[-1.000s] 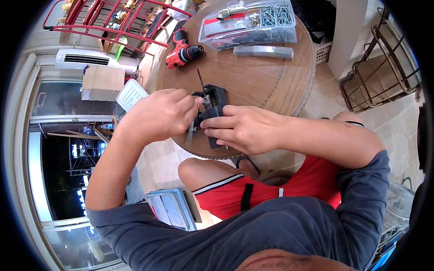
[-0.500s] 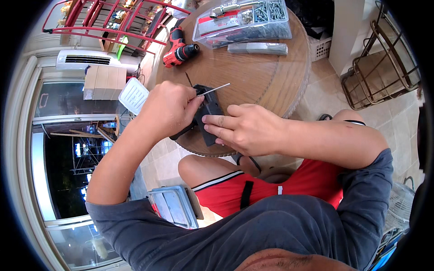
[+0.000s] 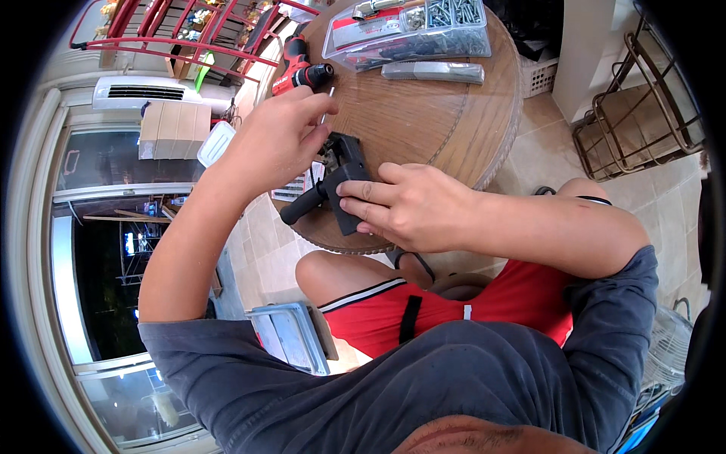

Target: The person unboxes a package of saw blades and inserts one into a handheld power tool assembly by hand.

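In the head view, beyond the fingertips of both hands the round wooden table (image 3: 423,121) spreads out, its grain brown and its rim ribbed. At its far side lie a clear plastic organiser box (image 3: 408,30) of screws and bits, a flat grey metal bar (image 3: 432,72) just nearer than it, and a red-and-black power drill (image 3: 301,69) close beyond the left knuckles.

The right hand (image 3: 412,206) lies curled over a black, blocky matte tool (image 3: 344,181), its fingers closed on the body at the table's near edge. A black cylindrical handle (image 3: 302,206) juts out just left of those fingertips.

The left hand (image 3: 280,140) is pinched shut on a thin metal pin (image 3: 330,94), perhaps a bit, poking up past its fingertips; it hovers above the tool's far end.
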`<state>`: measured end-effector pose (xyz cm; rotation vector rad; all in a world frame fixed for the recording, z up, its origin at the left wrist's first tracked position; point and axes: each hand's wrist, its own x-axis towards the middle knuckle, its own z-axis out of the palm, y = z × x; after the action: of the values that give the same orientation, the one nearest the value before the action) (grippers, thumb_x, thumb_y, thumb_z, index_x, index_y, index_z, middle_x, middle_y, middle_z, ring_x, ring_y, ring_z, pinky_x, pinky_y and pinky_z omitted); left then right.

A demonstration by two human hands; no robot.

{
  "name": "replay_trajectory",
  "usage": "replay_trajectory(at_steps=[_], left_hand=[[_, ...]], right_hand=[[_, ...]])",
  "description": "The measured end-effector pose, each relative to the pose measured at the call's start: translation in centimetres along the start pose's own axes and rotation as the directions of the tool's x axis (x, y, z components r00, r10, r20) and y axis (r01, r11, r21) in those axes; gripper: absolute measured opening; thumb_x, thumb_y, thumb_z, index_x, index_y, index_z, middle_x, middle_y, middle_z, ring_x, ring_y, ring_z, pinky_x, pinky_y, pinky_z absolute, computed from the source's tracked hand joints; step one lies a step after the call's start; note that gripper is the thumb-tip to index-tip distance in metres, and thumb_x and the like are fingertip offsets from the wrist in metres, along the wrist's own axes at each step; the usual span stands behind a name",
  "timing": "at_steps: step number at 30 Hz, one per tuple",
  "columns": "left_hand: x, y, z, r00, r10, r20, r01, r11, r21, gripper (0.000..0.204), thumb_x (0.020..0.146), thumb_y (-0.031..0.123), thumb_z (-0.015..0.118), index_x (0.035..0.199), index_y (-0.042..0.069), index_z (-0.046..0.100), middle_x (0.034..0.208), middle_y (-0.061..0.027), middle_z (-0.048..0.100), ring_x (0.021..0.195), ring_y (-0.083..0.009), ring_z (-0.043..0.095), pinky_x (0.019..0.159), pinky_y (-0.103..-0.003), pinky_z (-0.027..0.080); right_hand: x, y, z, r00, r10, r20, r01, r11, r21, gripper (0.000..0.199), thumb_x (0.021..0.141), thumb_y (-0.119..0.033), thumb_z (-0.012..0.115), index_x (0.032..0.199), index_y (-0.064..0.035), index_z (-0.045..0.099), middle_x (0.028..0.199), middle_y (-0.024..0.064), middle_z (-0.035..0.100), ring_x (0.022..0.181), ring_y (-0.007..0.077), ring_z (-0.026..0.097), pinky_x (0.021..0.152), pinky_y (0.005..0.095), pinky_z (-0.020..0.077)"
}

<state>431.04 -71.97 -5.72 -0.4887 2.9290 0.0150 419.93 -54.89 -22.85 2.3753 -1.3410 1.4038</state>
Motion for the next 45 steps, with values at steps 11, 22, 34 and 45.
replay_trajectory(at_steps=[11,22,34,45], left_hand=[[-4.0,-5.7,0.2,0.953,0.289,-0.087,-0.268,0.943,0.197,0.022,0.091,-0.001,0.078,0.112,0.002,0.077,0.106,-0.0143,0.073,0.099,-0.0363,0.071,0.086,-0.045,0.058],[-9.3,0.7,1.1,0.961,0.275,-0.001,-0.273,0.955,-0.115,0.032,0.086,-0.003,0.080,0.117,0.001,0.073,0.093,-0.0147,0.072,0.088,-0.0353,0.071,0.075,-0.045,0.058],[0.0,1.5,1.4,0.925,0.360,-0.120,-0.361,0.932,0.013,0.022,0.087,-0.003,0.078,0.108,0.002,0.077,0.089,-0.0122,0.063,0.076,-0.0318,0.065,0.067,-0.040,0.055],[-2.3,-5.7,0.6,0.989,-0.004,-0.149,-0.003,0.999,-0.047,0.013,0.097,-0.001,0.070,0.108,-0.001,0.076,0.106,-0.0126,0.069,0.086,-0.0259,0.069,0.074,-0.035,0.056]], right_hand=[[0.2,-0.1,0.3,0.999,0.036,0.009,-0.036,0.999,0.016,0.042,0.100,-0.035,0.073,0.127,-0.0033,0.079,0.138,0.0091,0.075,0.095,0.0273,0.069,0.082,0.0384,0.0629],[0.1,0.0,0.2,0.999,0.038,0.024,-0.039,0.999,0.019,0.042,0.099,-0.033,0.074,0.129,-0.0032,0.078,0.142,0.0093,0.073,0.094,0.0279,0.068,0.081,0.0393,0.0631],[-0.5,0.0,-0.2,0.994,0.042,0.105,-0.042,0.999,0.000,0.049,0.099,-0.029,0.071,0.142,-0.0045,0.071,0.151,0.0070,0.068,0.091,0.0266,0.069,0.078,0.0386,0.0643],[-0.1,0.2,-0.2,0.991,0.051,0.125,-0.053,0.999,0.009,0.049,0.100,-0.029,0.070,0.143,-0.0051,0.072,0.153,0.0075,0.067,0.097,0.0283,0.069,0.081,0.0392,0.0639]])
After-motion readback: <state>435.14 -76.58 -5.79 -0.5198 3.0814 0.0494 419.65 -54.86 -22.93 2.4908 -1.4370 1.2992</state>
